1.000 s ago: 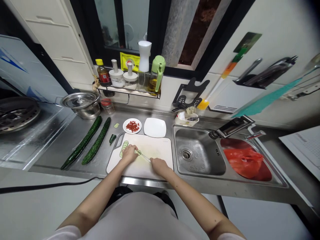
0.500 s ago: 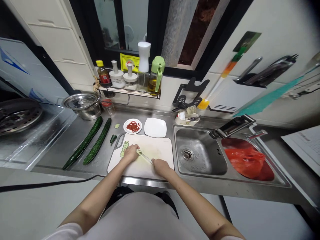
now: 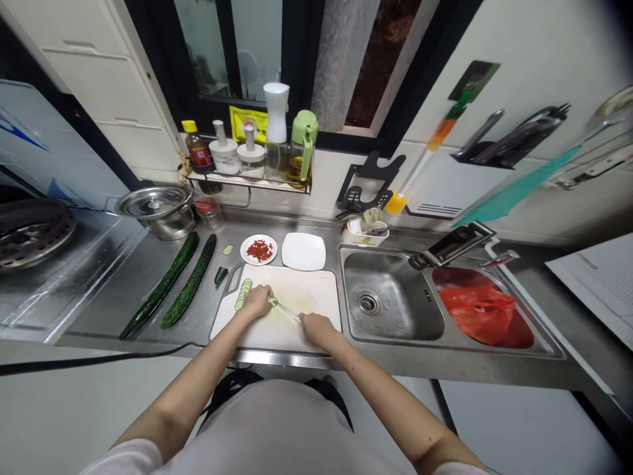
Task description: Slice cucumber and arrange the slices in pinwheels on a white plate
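On the white cutting board [image 3: 311, 290], my left hand [image 3: 258, 302] is closed over a small round cucumber slice [image 3: 272, 301] at its fingertips. My right hand [image 3: 319, 330] is wrapped round the handle of a knife [image 3: 288, 312]. The blade points left and its tip end meets the slice. Beside my left hand, a row of overlapping cucumber slices [image 3: 244, 294] lies along the board's left side. Two whole cucumbers [image 3: 190, 284] rest on the steel counter to the left, with a cut cucumber end [image 3: 220, 277] near the board's handle.
Behind the board stand a plate of chopped red pieces [image 3: 259, 250] and a white square plate [image 3: 303, 251]. A sink [image 3: 395, 303] is to the right, with a red plastic bag [image 3: 477, 313] in its second basin. A lidded steel pot [image 3: 163, 210] is at the back left.
The whole view has shifted slightly. Both hands keep almost the same places on the board, with the knife still against the slice.
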The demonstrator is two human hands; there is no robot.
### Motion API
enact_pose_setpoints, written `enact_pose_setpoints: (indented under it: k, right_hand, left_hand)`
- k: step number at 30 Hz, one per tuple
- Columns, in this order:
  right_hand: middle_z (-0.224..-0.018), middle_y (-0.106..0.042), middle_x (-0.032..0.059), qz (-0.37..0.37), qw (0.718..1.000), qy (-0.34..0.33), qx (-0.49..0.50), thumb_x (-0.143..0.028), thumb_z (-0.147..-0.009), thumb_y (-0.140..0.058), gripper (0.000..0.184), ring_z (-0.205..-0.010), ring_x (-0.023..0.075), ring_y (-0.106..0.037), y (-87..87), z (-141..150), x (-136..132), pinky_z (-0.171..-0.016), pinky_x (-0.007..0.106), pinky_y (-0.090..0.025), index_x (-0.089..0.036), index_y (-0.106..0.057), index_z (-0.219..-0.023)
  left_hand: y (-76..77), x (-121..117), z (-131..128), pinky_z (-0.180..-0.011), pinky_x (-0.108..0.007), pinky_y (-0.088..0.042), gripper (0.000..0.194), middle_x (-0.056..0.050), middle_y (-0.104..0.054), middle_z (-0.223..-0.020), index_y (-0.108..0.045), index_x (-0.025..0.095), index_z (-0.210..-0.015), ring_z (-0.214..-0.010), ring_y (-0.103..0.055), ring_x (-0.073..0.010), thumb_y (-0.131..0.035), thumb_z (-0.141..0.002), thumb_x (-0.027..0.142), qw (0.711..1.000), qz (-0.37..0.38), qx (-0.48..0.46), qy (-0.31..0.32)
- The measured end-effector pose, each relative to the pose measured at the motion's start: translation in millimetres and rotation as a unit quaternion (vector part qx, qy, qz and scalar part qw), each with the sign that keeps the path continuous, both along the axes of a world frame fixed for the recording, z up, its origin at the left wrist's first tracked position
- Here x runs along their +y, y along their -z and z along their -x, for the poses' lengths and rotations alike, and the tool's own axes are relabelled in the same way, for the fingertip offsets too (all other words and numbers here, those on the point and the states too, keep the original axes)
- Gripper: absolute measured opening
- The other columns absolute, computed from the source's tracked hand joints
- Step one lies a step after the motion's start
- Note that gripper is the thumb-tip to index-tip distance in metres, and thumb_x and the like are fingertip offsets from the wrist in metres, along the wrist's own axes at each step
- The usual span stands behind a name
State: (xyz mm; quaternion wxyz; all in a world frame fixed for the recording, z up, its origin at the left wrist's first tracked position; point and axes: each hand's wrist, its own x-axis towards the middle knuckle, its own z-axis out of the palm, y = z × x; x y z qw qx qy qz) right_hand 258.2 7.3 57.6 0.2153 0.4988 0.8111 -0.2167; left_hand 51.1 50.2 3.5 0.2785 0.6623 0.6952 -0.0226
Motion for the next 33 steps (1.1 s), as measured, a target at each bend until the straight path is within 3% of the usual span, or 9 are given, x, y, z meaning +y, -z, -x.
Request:
enact_pose_setpoints:
  k: [8,12,16,22,28,33]
  right_hand:
    - [-0.103,-0.069,0.0159,-0.002,1.000,0.000,0.005,-0.005,-0.085,-0.040,0.037,-0.099,0.0256,-0.067,0.6,5.0,0.0,-0.076,0.032,-0.049,-0.015,-0.058,-0.115]
    - [-0.103,-0.069,0.0160,0.001,1.000,0.015,0.003,-0.007,-0.086,-0.040,0.035,-0.098,0.0252,-0.066,-1.3,-6.4,-4.6,-0.075,0.032,-0.047,-0.016,-0.060,-0.114]
    - [-0.104,-0.068,0.0153,-0.001,0.998,0.044,0.038,-0.015,-0.088,-0.041,0.029,-0.095,0.0253,-0.065,-2.6,-26.0,-7.3,-0.072,0.029,-0.042,-0.017,-0.061,-0.109]
    - [-0.099,-0.069,0.0120,-0.046,0.974,0.193,0.105,-0.025,-0.091,-0.045,0.025,-0.091,0.0203,-0.063,10.1,-56.8,0.3,-0.069,0.024,-0.036,-0.015,-0.054,-0.112]
    - [-0.096,-0.070,0.0114,-0.102,0.916,0.358,0.147,-0.023,-0.091,-0.045,0.037,-0.087,0.0195,-0.066,36.9,-74.1,13.4,-0.071,0.023,-0.040,-0.012,-0.046,-0.126]
    - [-0.076,-0.069,0.0024,-0.070,0.868,0.436,0.227,-0.025,-0.090,-0.043,0.043,-0.048,0.0125,-0.060,53.7,-80.0,20.3,-0.059,0.022,-0.045,-0.012,-0.043,-0.131]
  left_hand:
    - [1.0,0.4,-0.3,-0.087,-0.032,-0.040,0.028,-0.007,-0.061,-0.112,-0.059,0.022,-0.100,-0.107,-0.057,-0.0240,-0.062,-0.073,0.022,1.000,-0.006,-0.001,0.004]
    - [-1.6,-1.1,-1.3,-0.086,-0.031,-0.040,0.026,-0.005,-0.063,-0.110,-0.058,0.023,-0.098,-0.104,-0.058,-0.0220,-0.059,-0.073,0.016,1.000,-0.015,-0.013,0.014]
    - [-2.0,-2.9,-2.2,-0.083,-0.030,-0.039,0.031,-0.003,-0.067,-0.096,-0.057,0.022,-0.102,-0.096,-0.061,-0.0205,-0.059,-0.073,0.012,0.999,-0.017,-0.036,-0.016]
    - [1.2,-3.9,-1.1,-0.078,-0.029,-0.039,0.020,-0.005,-0.067,-0.098,-0.061,0.021,-0.091,-0.094,-0.061,-0.0211,-0.061,-0.072,0.016,0.999,-0.025,-0.036,-0.030]
    - [8.8,-8.7,-1.6,-0.071,-0.025,-0.038,0.029,-0.001,-0.068,-0.087,-0.059,0.022,-0.097,-0.085,-0.061,-0.0170,-0.057,-0.072,0.009,0.995,-0.054,-0.073,-0.031]
    - [19.1,-10.2,-0.7,-0.070,-0.025,-0.039,0.025,-0.001,-0.069,-0.085,-0.063,0.021,-0.095,-0.081,-0.062,-0.0167,-0.056,-0.073,0.012,0.988,-0.066,-0.108,-0.094]
